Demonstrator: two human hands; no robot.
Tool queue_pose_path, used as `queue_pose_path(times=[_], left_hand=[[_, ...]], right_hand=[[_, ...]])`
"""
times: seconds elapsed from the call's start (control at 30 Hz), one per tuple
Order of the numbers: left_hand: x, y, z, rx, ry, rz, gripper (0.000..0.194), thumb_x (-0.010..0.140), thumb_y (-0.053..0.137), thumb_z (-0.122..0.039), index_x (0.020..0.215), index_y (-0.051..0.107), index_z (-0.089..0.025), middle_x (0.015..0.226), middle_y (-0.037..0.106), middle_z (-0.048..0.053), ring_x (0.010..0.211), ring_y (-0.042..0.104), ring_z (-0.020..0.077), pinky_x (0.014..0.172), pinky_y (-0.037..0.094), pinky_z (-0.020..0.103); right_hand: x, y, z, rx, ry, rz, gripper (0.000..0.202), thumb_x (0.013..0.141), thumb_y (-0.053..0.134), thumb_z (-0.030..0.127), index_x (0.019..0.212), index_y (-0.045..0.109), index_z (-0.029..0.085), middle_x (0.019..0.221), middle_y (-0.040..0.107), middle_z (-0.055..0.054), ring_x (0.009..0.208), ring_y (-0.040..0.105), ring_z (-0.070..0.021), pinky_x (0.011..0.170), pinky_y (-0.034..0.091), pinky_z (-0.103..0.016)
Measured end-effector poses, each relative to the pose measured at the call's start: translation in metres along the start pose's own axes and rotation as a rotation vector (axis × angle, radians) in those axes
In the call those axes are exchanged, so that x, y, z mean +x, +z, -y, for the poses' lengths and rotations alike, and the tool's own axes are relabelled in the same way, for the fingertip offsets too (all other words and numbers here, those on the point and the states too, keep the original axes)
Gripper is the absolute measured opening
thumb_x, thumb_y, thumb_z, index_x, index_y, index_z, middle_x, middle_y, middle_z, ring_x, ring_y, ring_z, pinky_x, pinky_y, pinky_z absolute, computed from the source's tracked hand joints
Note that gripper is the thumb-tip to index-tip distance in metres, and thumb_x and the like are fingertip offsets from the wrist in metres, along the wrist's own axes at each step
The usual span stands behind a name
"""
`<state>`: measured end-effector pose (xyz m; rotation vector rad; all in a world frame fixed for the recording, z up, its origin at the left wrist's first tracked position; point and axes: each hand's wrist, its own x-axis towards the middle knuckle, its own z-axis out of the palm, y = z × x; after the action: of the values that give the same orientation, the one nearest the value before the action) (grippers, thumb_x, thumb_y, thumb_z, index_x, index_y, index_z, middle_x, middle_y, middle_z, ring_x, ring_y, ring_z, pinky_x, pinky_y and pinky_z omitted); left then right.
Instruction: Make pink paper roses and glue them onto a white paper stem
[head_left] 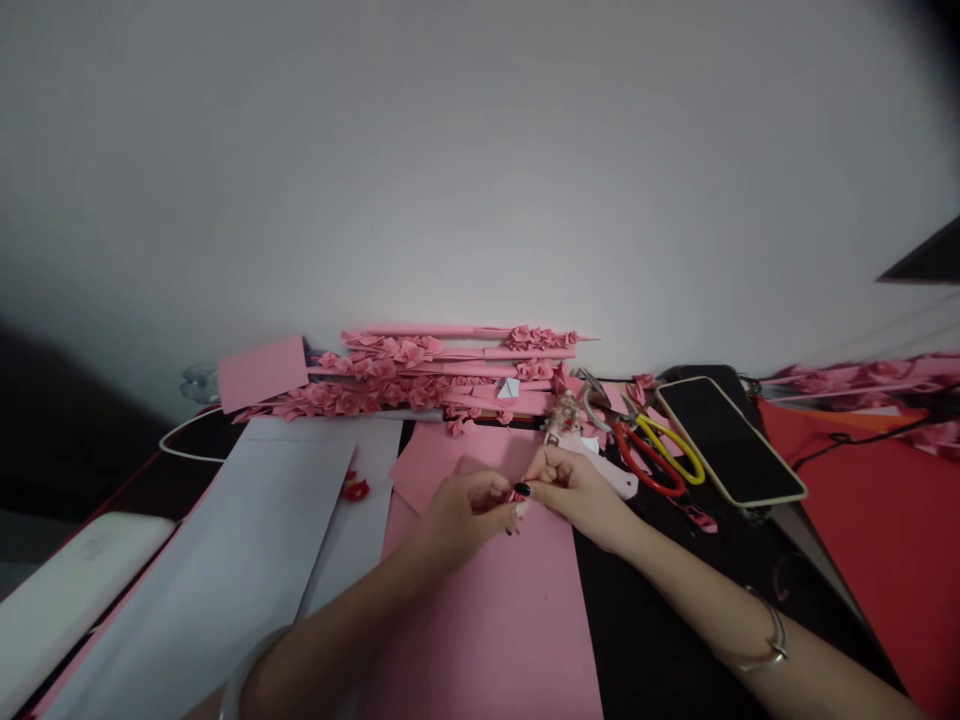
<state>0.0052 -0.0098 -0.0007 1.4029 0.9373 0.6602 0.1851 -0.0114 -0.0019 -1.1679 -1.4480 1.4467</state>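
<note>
Both hands meet over a pink paper sheet (495,620) in the middle of the table. Between the fingertips is a small pink folded paper piece (516,495), mostly covered by them. My left hand (465,515) pinches it from the left, fingers curled. From the right, my right hand (574,490) grips it between thumb and finger, a dark nail showing. Just behind the hands lie more pink paper (427,455) and a small loose pink paper flower (461,427).
Pink paper flower stems (375,395) are piled along the wall. Red-handled pliers (649,470), yellow-handled scissors (682,450) and a phone (731,440) lie right of the hands. White sheets (225,520) cover the left side; red paper (877,530) is at far right.
</note>
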Motion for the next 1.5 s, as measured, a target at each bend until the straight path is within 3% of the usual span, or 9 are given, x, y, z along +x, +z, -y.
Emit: queue_pose_path(times=[0.2,0.43,0.73,0.97,1.27,1.5], left_hand=[[-0.0005,0.0001,0.0002,0.044,0.009,-0.031,0.011,0.075,0.062,-0.024,0.069,0.062,-0.015,0.064,0.064,0.001,0.064,0.06,0.0141,0.062,0.045,0.024],[-0.0008,0.0005,0.001,0.07,0.006,-0.021,0.01,0.074,0.063,-0.023,0.069,0.063,-0.015,0.065,0.066,0.001,0.065,0.062,0.0149,0.062,0.045,0.024],[0.0,0.0006,0.0018,0.089,0.033,-0.03,0.009,0.075,0.061,-0.022,0.069,0.062,-0.015,0.064,0.065,0.001,0.065,0.062,0.0147,0.062,0.045,0.023],[-0.0005,0.0007,0.0027,0.102,0.045,0.002,0.009,0.075,0.06,-0.02,0.068,0.062,-0.016,0.064,0.065,0.0,0.064,0.061,0.0128,0.062,0.045,0.021],[-0.0001,-0.0018,0.0003,0.108,0.072,-0.019,0.009,0.076,0.059,-0.019,0.069,0.062,-0.015,0.066,0.064,0.001,0.066,0.06,0.0132,0.062,0.044,0.021],[-0.0003,-0.0015,0.0047,0.159,0.113,-0.004,0.008,0.077,0.059,-0.019,0.071,0.063,-0.015,0.068,0.066,0.001,0.067,0.061,0.0133,0.063,0.044,0.021]], right_hand=[[-0.0003,0.0014,-0.0012,-0.033,0.008,-0.067,0.035,0.069,0.074,0.043,0.065,0.051,0.017,0.054,0.043,0.007,0.048,0.031,-0.0065,0.045,0.019,-0.022],[-0.0006,-0.0008,0.006,-0.062,0.044,0.026,0.036,0.069,0.073,0.044,0.062,0.05,0.017,0.054,0.045,0.006,0.049,0.034,-0.0072,0.046,0.022,-0.022],[0.0009,-0.0004,0.0032,-0.011,0.081,0.008,0.037,0.069,0.073,0.044,0.064,0.048,0.018,0.048,0.038,0.01,0.044,0.025,-0.005,0.043,0.015,-0.021],[0.0006,-0.003,0.0067,0.014,0.115,0.089,0.036,0.069,0.073,0.043,0.063,0.048,0.017,0.047,0.034,0.011,0.043,0.021,-0.0044,0.042,0.012,-0.021],[0.003,-0.0001,0.0041,0.04,0.119,0.007,0.036,0.067,0.075,0.042,0.065,0.049,0.017,0.046,0.037,0.011,0.041,0.024,-0.0045,0.042,0.013,-0.021],[0.0016,-0.0038,0.0064,0.019,0.113,0.104,0.036,0.07,0.072,0.045,0.065,0.05,0.017,0.047,0.033,0.011,0.043,0.02,-0.0047,0.042,0.012,-0.022]])
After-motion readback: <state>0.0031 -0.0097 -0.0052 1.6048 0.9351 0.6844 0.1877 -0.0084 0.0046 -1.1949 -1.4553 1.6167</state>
